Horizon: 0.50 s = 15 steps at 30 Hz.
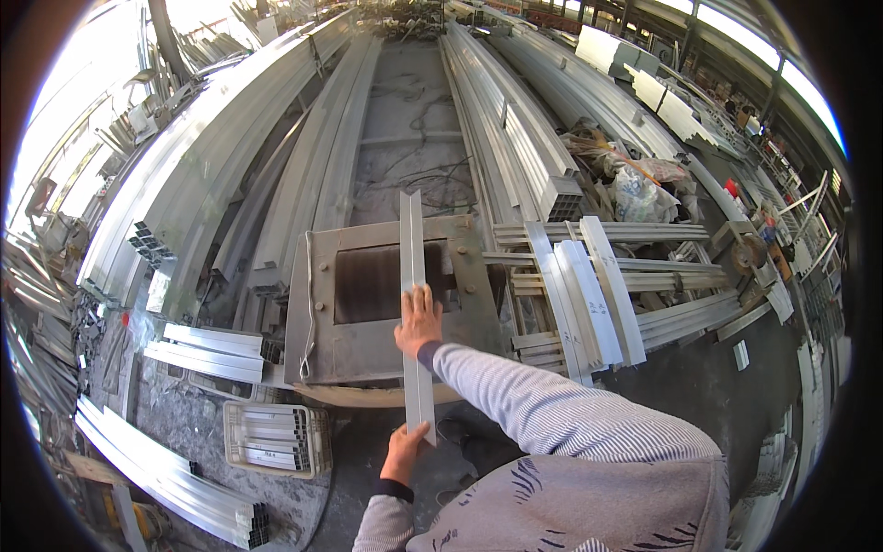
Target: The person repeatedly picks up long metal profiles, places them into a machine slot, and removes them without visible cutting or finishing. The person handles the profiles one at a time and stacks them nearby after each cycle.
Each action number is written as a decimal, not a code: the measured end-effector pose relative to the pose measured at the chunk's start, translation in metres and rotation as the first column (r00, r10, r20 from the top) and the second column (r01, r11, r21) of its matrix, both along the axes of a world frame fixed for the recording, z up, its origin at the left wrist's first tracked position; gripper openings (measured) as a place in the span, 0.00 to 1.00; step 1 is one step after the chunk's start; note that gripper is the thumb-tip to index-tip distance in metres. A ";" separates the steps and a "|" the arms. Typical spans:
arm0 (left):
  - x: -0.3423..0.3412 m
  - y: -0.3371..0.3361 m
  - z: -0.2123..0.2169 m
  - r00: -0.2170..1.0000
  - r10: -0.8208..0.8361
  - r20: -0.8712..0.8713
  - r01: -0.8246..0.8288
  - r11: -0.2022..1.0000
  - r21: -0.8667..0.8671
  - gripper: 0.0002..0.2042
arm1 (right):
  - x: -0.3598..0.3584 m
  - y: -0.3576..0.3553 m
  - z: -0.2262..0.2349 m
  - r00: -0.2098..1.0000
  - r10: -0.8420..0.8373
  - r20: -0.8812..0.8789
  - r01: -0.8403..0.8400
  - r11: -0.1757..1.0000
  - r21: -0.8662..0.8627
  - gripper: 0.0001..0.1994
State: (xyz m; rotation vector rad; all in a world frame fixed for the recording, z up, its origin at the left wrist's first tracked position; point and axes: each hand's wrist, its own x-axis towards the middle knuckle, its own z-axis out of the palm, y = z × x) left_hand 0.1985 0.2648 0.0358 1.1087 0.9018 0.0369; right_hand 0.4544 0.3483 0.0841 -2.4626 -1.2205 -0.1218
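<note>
A long silver metal angle bar (418,386) lies lengthwise across a squat grey metal machine table (317,354). Its far end reaches past the table's back edge, and its near end overhangs the front. Under it, a rectangular opening shows a dark ribbed roller (372,285). My left hand (402,453) is closed round the near end of the bar, in front of the table. Farther along, my right hand (420,324) holds the bar from above over the front part of the opening, fingers curled onto it. The palm side of both hands is hidden.
Right of the machine, white profiles (589,299) lie across stacked bars. Long aluminium tubes (515,129) stretch away behind, with plastic bags (644,191) beside them. At lower left stands a white crate (322,442) of short pieces, near bundled square tubes (175,474). A cord (308,313) hangs along the machine's left side.
</note>
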 end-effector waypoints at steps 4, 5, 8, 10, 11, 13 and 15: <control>-0.060 -0.053 -0.013 0.993 0.099 -0.058 -0.099 0.995 0.016 0.21 | -0.061 -0.042 -0.019 0.997 0.028 -0.072 -0.028 1.000 -0.001 0.40; -0.071 -0.063 -0.015 0.992 0.102 -0.080 -0.101 0.995 0.018 0.20 | -0.074 -0.051 -0.022 0.995 0.025 -0.094 -0.028 0.999 -0.030 0.40; -0.102 -0.089 -0.022 0.986 0.151 -0.066 -0.151 0.988 0.003 0.20 | -0.103 -0.075 -0.028 0.991 0.051 -0.125 -0.052 0.999 -0.003 0.40; -0.119 -0.101 -0.026 0.990 0.109 -0.088 -0.107 0.994 0.028 0.18 | -0.119 -0.086 -0.032 0.988 0.045 -0.146 -0.052 0.998 -0.045 0.40; -0.126 -0.108 -0.027 0.989 0.118 -0.091 -0.116 0.993 0.028 0.18 | -0.127 -0.090 -0.034 0.991 0.044 -0.125 -0.048 0.998 -0.028 0.40; -0.137 -0.117 -0.028 0.985 0.140 -0.100 -0.139 0.990 0.023 0.18 | -0.138 -0.098 -0.037 0.992 0.045 -0.114 -0.049 0.998 -0.034 0.40; -0.149 -0.127 -0.027 0.979 0.167 -0.114 -0.166 0.986 0.011 0.19 | -0.149 -0.108 -0.038 0.991 0.044 -0.125 -0.051 0.997 -0.059 0.40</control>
